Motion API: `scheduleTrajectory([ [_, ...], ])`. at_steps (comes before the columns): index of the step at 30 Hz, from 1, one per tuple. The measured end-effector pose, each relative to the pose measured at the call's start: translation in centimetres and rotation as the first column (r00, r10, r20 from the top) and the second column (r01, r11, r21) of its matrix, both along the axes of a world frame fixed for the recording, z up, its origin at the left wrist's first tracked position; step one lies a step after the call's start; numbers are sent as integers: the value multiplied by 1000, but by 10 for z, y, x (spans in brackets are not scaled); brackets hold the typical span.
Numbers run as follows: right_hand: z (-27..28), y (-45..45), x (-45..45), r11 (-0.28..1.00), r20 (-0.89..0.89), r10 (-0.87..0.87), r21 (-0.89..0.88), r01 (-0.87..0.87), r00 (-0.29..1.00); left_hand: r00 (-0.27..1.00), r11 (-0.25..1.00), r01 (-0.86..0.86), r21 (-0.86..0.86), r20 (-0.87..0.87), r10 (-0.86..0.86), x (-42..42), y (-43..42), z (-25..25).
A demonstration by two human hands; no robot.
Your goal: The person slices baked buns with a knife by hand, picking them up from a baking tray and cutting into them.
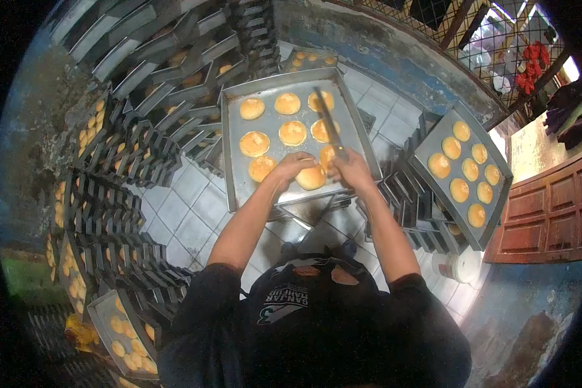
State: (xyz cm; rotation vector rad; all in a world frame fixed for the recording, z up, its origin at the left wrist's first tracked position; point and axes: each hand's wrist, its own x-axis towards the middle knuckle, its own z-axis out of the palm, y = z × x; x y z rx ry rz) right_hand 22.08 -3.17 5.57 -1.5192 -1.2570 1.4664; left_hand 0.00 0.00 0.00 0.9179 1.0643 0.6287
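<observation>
A metal tray (239,184) in front of me bears several round golden buns in rows. My left hand (291,169) is at the near row, its fingers bent against the left side of a bun (311,177). In my right hand (351,167) is the handle of a long, thin dark tool, perhaps a knife (327,116), whose blade points away over the right column of buns. The fingers of that hand are also close to the near right bun (328,155), which it partly covers.
Tall stacks of dark trays with buns stand on the left (119,145). At the right, another tray of buns (420,155) tops a stack. A white bucket (462,266) stands on the tiled floor (200,207), near a reddish wooden door (543,210).
</observation>
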Motion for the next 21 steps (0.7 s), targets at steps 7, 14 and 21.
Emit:
scheduleTrajectory([
  [7, -17, 23, -9, 999, -212, 9, -39, -17, 977, 999, 996, -48, 75, -17, 49, -36, -22, 29],
  [14, -4, 15, 8, 989, -169, 94, 126, -73, 981, 659, 851, -494, -180, 560, 502, -59, -55, 55],
  [21, 41, -42, 7, 957, -486, 271, 42, -288, 831, 227, 631, -734, -252, 785, 577, -37, -73, 30],
])
